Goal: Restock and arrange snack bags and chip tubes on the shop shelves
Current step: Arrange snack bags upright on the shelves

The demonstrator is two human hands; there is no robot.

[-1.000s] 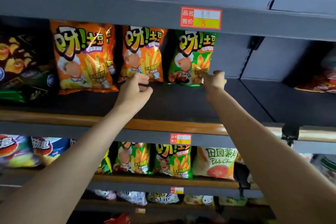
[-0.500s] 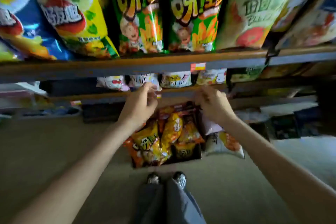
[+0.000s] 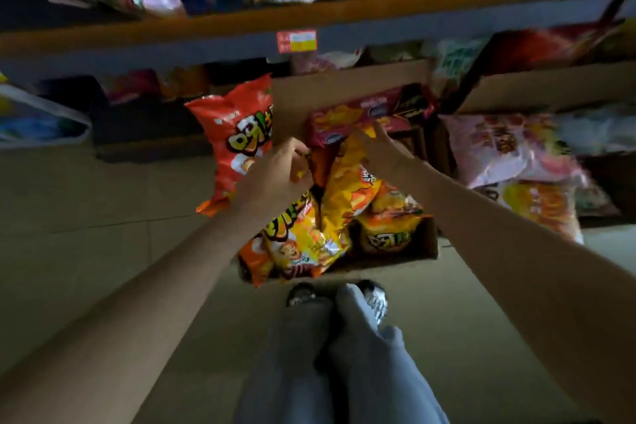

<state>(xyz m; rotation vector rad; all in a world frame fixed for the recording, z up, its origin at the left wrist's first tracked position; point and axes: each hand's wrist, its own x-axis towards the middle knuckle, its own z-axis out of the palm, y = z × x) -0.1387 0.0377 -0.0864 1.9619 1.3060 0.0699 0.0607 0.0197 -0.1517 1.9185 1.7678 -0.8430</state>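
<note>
An open cardboard box [image 3: 428,244] stands on the floor below the shelves, packed with orange and yellow snack bags. My left hand [image 3: 278,172] reaches into its left side, fingers curled at the right edge of a red-orange snack bag [image 3: 234,144] that stands up over the box's left rim. My right hand [image 3: 382,151] grips the top of a yellow snack bag [image 3: 344,196] in the middle of the box. A dark red pack [image 3: 364,113] lies at the back of the box. The view is blurred.
The lowest shelf edge [image 3: 378,15] with a red price tag [image 3: 296,41] runs above the box. Pink and orange bags [image 3: 509,151] lie in another box [image 3: 550,89] to the right. My feet [image 3: 337,296] stand just before the box on the tiled floor [image 3: 103,217].
My view dropped from the upper shelf down to the floor. Both hands left the shelved bags, moved down into the box and took hold of bags there.
</note>
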